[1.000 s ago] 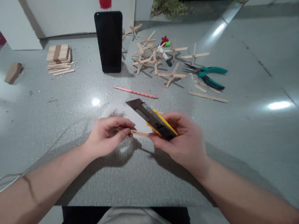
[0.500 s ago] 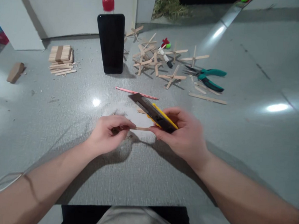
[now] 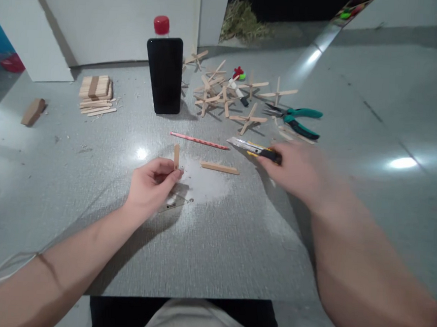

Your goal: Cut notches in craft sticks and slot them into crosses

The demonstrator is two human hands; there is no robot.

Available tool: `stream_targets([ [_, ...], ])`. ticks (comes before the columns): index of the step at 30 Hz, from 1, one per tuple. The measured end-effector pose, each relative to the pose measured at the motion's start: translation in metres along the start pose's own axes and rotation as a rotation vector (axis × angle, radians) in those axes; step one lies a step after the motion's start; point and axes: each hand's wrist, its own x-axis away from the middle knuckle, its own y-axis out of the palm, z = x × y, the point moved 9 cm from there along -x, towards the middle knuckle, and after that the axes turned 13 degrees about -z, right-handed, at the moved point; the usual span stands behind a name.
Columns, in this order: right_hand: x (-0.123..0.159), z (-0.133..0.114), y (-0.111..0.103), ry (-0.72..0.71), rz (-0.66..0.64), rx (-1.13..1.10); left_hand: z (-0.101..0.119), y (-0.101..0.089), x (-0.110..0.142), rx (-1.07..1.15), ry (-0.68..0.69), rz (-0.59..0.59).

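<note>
My left hand [image 3: 151, 183] pinches a short wooden craft stick [image 3: 176, 156] that stands upright above its fingertips. My right hand [image 3: 302, 171] reaches out to the right, blurred by motion, with its fingers on the black rear end of a yellow utility knife [image 3: 255, 149] that lies low over the grey surface. Another craft stick [image 3: 219, 168] lies flat between the two hands on a pale dusty patch.
A pink pencil [image 3: 199, 140] lies just beyond the hands. Further back stand a black phone [image 3: 164, 75] against a red-capped bottle [image 3: 162, 26], several glued stick crosses [image 3: 223, 92], teal pliers [image 3: 298, 119] and a stack of sticks [image 3: 96, 88]. A small block [image 3: 32, 111] sits far left.
The hands have parted. My right hand carried the knife away to the right and down toward the surface. My left hand turned its stick upright.
</note>
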Motion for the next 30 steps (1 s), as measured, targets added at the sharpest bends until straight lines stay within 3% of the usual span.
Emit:
stream_targets([
  [4, 0.003, -0.005, 0.004, -0.01, -0.003, 0.051, -0.004, 0.002, 0.001, 0.037, -0.049, -0.018],
  [7, 0.007, -0.041, -0.004, -0.121, 0.051, -0.003, -0.005, 0.001, 0.001, 0.043, -0.066, -0.017],
  [9, 0.008, -0.067, 0.002, -0.23, -0.015, -0.073, -0.005, 0.001, 0.002, 0.044, -0.072, -0.017],
  [11, 0.008, -0.08, 0.01, -0.25, -0.063, -0.079, -0.005, 0.002, 0.002, 0.044, -0.075, -0.017],
  [17, 0.008, -0.077, 0.016, -0.226, -0.058, -0.087, -0.007, 0.003, 0.001, 0.047, -0.081, -0.022],
  [21, 0.016, -0.08, -0.003, -0.2, 0.03, -0.128, -0.009, 0.004, -0.001, 0.043, -0.081, -0.028],
  [23, 0.023, -0.087, -0.015, -0.204, 0.077, -0.252, -0.009, 0.006, -0.001, 0.037, -0.069, -0.035],
  [26, 0.03, -0.109, -0.011, -0.305, -0.052, -0.489, -0.007, 0.01, -0.001, 0.025, -0.038, -0.046],
  [30, 0.034, -0.124, -0.008, -0.347, -0.08, -0.534, -0.004, 0.013, 0.001, 0.001, 0.0, -0.052],
])
